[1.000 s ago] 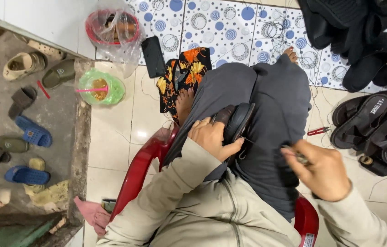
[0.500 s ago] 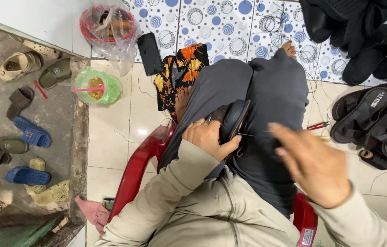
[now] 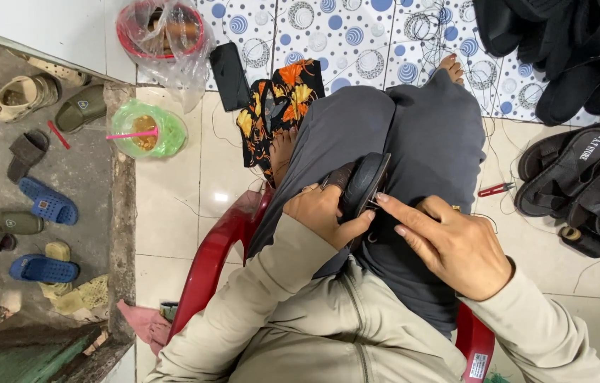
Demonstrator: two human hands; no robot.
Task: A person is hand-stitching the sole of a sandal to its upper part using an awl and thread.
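Your left hand (image 3: 325, 213) gripped the black sandal (image 3: 364, 186) on your lap, fingers curled around its sole. Your right hand (image 3: 456, 245) pinched at its edge with extended fingertips. The sandal could have slipped off your knee, since one hand alone steadied it.

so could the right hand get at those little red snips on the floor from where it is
Probably yes: the red snips lie in the open on the tile just beyond the right knee, nothing covering them. But the right hand is at the black sandal now.
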